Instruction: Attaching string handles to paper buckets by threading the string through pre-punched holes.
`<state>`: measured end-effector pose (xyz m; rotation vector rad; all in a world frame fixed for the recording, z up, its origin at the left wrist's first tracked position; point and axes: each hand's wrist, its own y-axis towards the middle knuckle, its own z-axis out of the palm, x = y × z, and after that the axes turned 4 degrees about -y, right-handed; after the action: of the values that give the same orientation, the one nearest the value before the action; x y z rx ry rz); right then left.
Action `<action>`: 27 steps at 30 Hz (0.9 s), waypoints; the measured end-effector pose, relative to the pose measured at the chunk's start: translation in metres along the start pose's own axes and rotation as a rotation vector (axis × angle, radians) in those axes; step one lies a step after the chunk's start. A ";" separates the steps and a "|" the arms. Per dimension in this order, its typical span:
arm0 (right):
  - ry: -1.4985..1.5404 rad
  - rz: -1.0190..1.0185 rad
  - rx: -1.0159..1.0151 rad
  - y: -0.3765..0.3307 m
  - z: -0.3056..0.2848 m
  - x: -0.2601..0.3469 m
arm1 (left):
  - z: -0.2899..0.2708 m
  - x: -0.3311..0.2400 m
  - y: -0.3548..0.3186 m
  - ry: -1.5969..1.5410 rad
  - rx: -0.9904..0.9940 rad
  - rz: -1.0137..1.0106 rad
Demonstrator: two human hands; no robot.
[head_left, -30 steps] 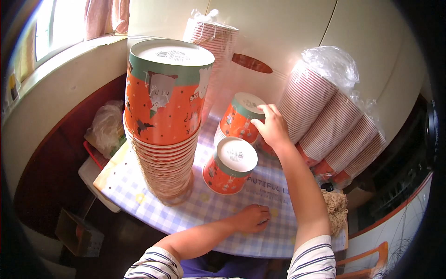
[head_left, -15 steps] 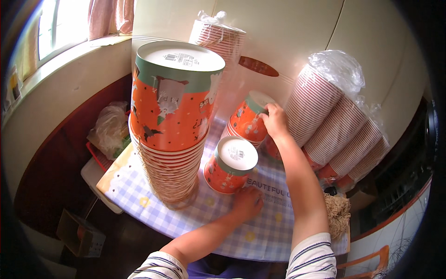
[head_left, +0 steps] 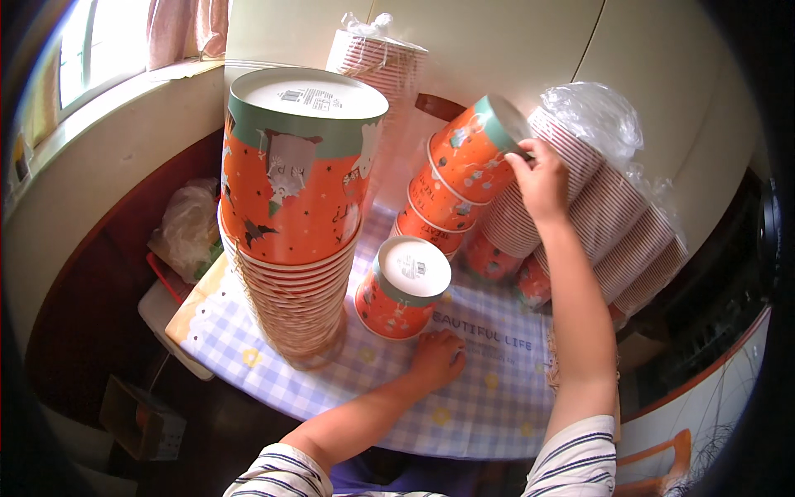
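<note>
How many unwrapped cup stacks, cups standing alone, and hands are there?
Unwrapped orange-and-green paper cup stacks (tall stack, leaning stack): 2
Orange-and-green paper cup standing alone: 1
Bare hands (left hand, right hand): 2
Total: 5

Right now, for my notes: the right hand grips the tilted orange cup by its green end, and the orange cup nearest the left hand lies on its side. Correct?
Not quite: the orange cup nearest the left hand stands upside down, its white base up, as the head view shows. The right hand grips the tilted orange cup by its green end.
</note>
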<state>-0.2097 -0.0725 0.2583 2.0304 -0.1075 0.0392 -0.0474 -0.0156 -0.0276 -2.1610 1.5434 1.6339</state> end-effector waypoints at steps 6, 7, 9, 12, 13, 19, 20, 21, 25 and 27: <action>-0.067 0.013 -0.080 -0.028 -0.093 0.031 | 0.004 0.003 0.001 -0.033 -0.021 0.033; -0.101 0.016 -0.045 -0.038 -0.108 0.034 | 0.002 0.002 0.002 -0.034 -0.005 0.033; -0.135 0.058 0.028 -0.063 -0.128 0.033 | 0.002 0.004 0.000 -0.053 -0.004 0.050; -0.077 0.195 0.131 -0.110 -0.134 0.022 | -0.002 -0.002 -0.001 -0.061 0.021 0.111; -0.064 0.224 0.187 -0.125 -0.134 0.022 | -0.001 -0.006 -0.001 -0.058 0.049 0.161; -0.042 0.251 0.462 -0.203 -0.078 -0.002 | 0.009 0.001 -0.003 -0.199 0.282 0.261; -0.052 0.219 0.478 -0.211 -0.069 -0.005 | 0.008 -0.001 -0.003 -0.196 0.283 0.260; -0.067 0.212 0.499 -0.215 -0.064 -0.003 | 0.006 -0.003 -0.003 -0.197 0.266 0.278; -0.101 0.156 0.515 -0.215 -0.054 0.003 | 0.003 -0.005 -0.002 -0.200 0.197 0.292; -0.136 0.128 0.477 -0.202 -0.055 0.007 | 0.002 -0.006 -0.003 -0.185 0.203 0.292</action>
<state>-0.1825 0.0656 0.1034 2.4997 -0.3408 0.0070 -0.0469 -0.0095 -0.0257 -1.6980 1.9396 1.6099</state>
